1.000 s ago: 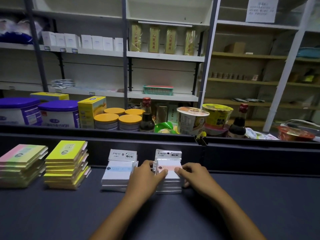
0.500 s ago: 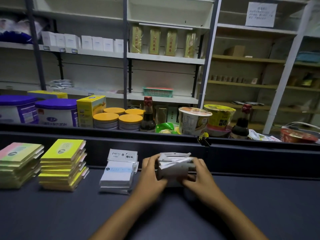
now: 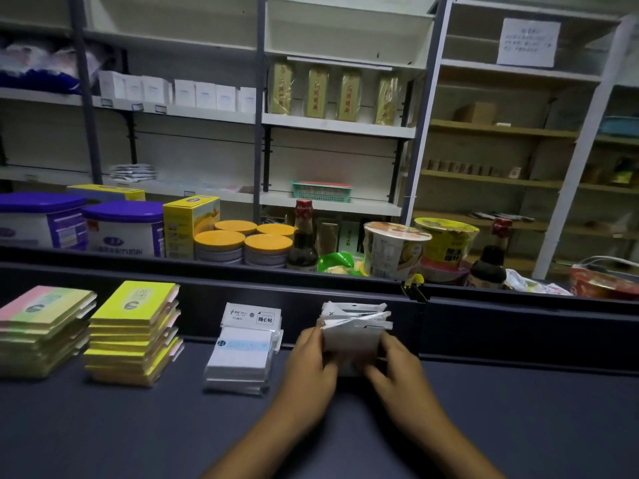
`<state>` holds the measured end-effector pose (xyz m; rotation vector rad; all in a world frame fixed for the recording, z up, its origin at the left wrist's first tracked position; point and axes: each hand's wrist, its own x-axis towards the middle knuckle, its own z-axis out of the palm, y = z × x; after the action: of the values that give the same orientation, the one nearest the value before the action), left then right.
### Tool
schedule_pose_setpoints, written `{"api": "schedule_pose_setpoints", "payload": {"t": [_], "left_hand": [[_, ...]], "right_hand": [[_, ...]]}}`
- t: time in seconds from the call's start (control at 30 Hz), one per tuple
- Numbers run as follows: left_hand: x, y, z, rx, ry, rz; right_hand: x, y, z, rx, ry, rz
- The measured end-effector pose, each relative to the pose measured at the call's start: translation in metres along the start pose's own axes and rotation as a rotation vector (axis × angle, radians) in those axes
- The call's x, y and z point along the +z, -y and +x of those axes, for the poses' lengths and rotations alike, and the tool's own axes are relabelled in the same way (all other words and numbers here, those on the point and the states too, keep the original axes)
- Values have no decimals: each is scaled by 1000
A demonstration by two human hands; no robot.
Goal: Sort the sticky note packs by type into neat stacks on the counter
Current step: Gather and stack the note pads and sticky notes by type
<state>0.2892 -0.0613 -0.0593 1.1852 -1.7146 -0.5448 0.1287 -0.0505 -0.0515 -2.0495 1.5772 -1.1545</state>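
Four stacks on tabletop point(image 3: 103, 426), L to R: pink-green packs point(image 3: 41, 326); yellow packs point(image 3: 135, 333); white packs point(image 3: 242, 357), flat; white bundle point(image 3: 352, 335), tilted up on edge, prob. off surface. Left hand point(image 3: 311, 361) and right hand point(image 3: 397, 368) grip bundle's sides.
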Motion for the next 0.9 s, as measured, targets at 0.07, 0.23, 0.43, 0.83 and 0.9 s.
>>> {"api": "schedule_pose_setpoints", "payload": {"t": [0.07,0.23,0.43,0.83,0.9], "left_hand": [[0,1,-2,-20,34,111],[1,-1,-4,-15,41,90],[-1,6,-1,-48,29,120],[-23,-17,6,-230,81,-798],[-19,-17,4,-235,81,-828]], "right_hand": [[2,-1,-1,5,33,-10],[3,-3,-1,-28,25,-12],[3,-3,-2,-24,8,11],[-17,1,8,139,47,850],[-15,1,9,160,67,933]]}}
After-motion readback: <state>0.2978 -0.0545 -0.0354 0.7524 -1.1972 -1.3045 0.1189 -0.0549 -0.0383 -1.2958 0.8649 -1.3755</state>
